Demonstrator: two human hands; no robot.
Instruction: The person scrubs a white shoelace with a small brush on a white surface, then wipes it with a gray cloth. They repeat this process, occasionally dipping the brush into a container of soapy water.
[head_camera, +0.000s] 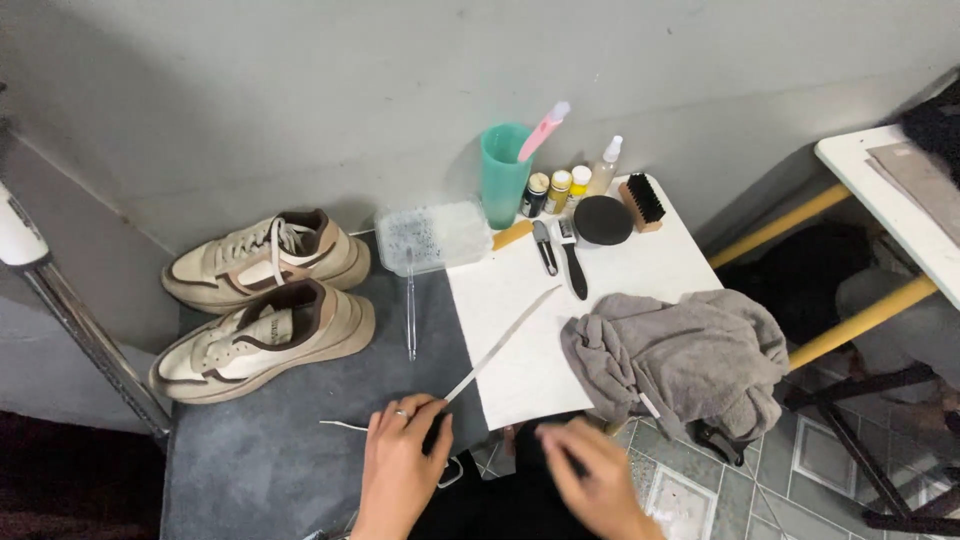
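At the near edge of the grey surface (250, 470), the left hand (400, 460) pinches a white shoelace (500, 345) that runs up and away onto the white board (520, 370). The right hand (595, 480) is blurred beside it; I cannot tell its grip. Two beige sneakers (265, 310) sit well left.

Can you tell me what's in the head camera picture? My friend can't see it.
A person's left hand pinches a long white shoelace that stretches across a white board, while the right hand is blurred beside it. Two beige and brown sneakers sit on a grey mat, and a grey cloth lies by brushes and small bottles.
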